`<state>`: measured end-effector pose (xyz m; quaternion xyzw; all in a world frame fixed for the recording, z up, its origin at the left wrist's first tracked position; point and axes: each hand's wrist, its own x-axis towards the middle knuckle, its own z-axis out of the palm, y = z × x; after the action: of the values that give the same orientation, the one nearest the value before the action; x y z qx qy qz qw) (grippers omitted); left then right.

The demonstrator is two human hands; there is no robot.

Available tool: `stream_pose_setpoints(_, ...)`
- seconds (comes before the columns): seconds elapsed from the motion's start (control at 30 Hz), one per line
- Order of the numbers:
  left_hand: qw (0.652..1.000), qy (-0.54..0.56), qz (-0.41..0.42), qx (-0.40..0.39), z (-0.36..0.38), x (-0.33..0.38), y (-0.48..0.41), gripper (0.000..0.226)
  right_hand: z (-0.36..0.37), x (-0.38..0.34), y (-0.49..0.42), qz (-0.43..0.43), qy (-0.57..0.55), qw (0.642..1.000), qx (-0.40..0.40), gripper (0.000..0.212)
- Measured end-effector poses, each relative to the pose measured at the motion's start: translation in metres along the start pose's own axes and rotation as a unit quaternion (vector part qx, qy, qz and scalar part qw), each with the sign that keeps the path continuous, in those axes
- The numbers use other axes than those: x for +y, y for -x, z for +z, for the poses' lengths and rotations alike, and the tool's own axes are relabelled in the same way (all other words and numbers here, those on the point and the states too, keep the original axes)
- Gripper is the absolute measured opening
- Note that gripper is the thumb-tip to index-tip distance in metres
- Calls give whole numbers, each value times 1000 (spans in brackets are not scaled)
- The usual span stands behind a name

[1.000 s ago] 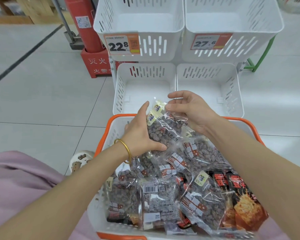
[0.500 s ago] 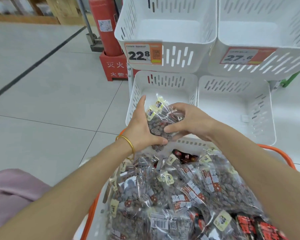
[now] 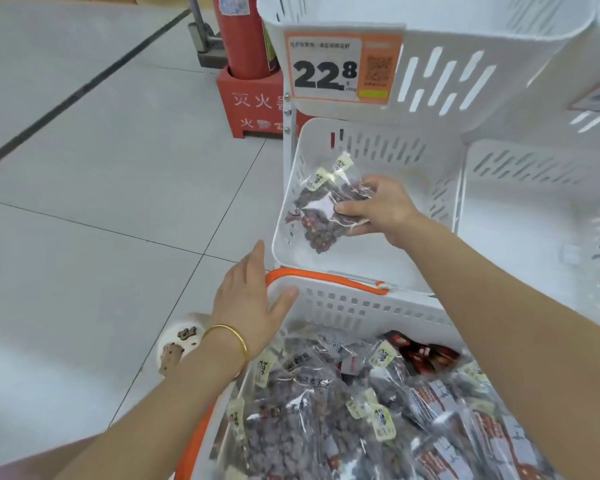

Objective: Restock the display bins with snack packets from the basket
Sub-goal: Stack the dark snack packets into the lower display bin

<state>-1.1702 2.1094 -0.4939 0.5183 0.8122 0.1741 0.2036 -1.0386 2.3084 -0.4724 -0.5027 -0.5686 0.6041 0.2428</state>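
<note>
My right hand (image 3: 383, 209) grips clear snack packets (image 3: 321, 209) of dark nuts with yellow tabs, held inside the lower left white display bin (image 3: 288, 202). My left hand (image 3: 248, 303), with a gold bangle on the wrist, hangs open with straight fingers over the orange rim at the far left corner of the white basket (image 3: 347, 306). The basket holds several more nut packets (image 3: 302, 410) and some red packets (image 3: 426, 355).
An upper white bin (image 3: 465, 64) with a 22.8 price tag (image 3: 340, 69) overhangs the lower one. Another lower white bin (image 3: 534, 216) stands to the right. A red fire extinguisher (image 3: 239, 36) in a red stand (image 3: 250, 109) sits left of the bins. Grey tiled floor spreads to the left.
My right hand carried the packets forward from above the basket into the lower left bin. My left hand let go of them and dropped back to the basket's rim.
</note>
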Motion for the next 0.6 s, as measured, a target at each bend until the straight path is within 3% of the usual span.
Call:
stream_pose_setpoints(0.07, 1000, 8, 8, 6, 1, -1, 1, 82, 0, 11, -13, -22, 69, 996, 49, 42)
stream_pose_setpoints(0.1, 1000, 13, 11, 7, 1, -2, 1, 82, 0, 18, -19, -49, 156, 984, 63, 41)
stream_pose_setpoints(0.17, 1000, 20, 18, 6, 2, -3, 0, 82, 3, 32, -26, -109, 326, 938, 39, 46)
stream_pose_setpoints(0.23, 1000, 20, 23, 7, 3, -3, -1, 81, 8, 45, -28, -147, 407, 901, -31, 49)
stream_pose_setpoints(0.33, 1000, 15, 22, 3, 3, -3, -2, 80, 21, 59, -28, -123, 447, 875, -140, 49)
stream_pose_setpoints(0.47, 1000, 16, 18, 0, 2, -3, -3, 80, 26, 61, -28, -65, 440, 870, -211, 59)
stream_pose_setpoints(0.53, 1000, 17, 18, 0, 1, -3, -3, 81, 26, 57, -24, -40, 427, 875, -224, 56)
stream_pose_setpoints(0.6, 1000, 17, 19, -1, 1, -3, -3, 81, 26, 57, -23, -76, 458, 866, -185, 51)
